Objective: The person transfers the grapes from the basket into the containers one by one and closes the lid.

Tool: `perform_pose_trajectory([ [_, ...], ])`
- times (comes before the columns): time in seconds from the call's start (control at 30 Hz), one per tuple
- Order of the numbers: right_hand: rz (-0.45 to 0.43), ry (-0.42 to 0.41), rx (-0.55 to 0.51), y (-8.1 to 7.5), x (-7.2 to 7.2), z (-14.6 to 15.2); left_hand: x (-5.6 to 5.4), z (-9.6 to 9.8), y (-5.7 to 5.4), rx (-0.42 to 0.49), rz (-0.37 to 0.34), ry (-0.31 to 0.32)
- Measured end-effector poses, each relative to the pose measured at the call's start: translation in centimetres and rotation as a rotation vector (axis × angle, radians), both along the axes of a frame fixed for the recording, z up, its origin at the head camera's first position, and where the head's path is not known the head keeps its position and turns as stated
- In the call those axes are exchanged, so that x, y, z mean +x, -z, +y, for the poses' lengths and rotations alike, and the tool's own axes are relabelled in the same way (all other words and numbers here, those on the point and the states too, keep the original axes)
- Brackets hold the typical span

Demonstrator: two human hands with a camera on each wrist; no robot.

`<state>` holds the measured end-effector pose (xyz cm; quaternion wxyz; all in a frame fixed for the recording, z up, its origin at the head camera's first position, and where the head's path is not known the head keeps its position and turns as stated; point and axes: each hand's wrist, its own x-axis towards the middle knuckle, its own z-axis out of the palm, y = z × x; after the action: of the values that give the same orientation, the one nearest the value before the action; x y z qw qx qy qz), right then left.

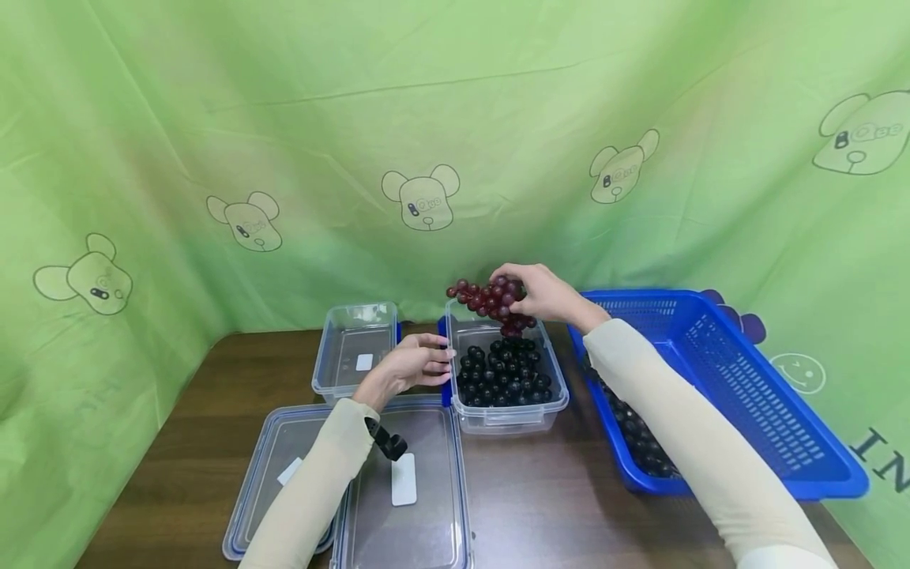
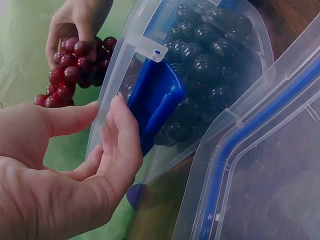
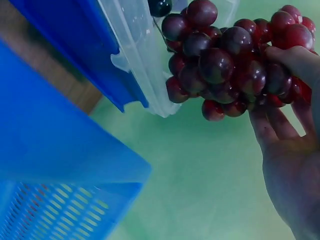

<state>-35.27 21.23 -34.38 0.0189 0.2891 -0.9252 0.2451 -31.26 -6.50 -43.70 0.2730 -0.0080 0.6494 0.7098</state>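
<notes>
Brown wood-grain table lies beneath both hands; a green printed cloth hangs beyond them. My right hand grips a red grape bunch above the far part of the clear container, which holds black grapes. My left hand, fingers extended, is at the container's left side by a blue clip; exact contact is hard to make out. My right sleeve hides part of the blue basket; my left sleeve covers part of the lids below my left hand. White label: on a lid, near my left wrist. Cloth lettering, right of my right hand: "IN", cut off at the edge.
</notes>
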Motion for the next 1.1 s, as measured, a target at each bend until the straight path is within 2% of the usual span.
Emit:
perform_pose_trajectory([
  [0.17,0.008,-0.050,0.092,-0.5,0.0,-0.5,0.1,0.0,-0.1,0.001,0.001,0.003],
  [0.53,-0.045,-0.135,0.285,-1.2,0.5,-1.8,0.1,0.1,-0.1,0.000,-0.002,-0.010],
  [0.73,-0.088,-0.128,0.359,-0.8,0.2,-3.0,0.2,0.0,-0.2,0.003,-0.005,-0.020],
  [1.1,-0.073,-0.097,0.419,0.8,-1.4,-4.8,0.1,0.0,-0.1,-0.003,0.009,-0.007],
])
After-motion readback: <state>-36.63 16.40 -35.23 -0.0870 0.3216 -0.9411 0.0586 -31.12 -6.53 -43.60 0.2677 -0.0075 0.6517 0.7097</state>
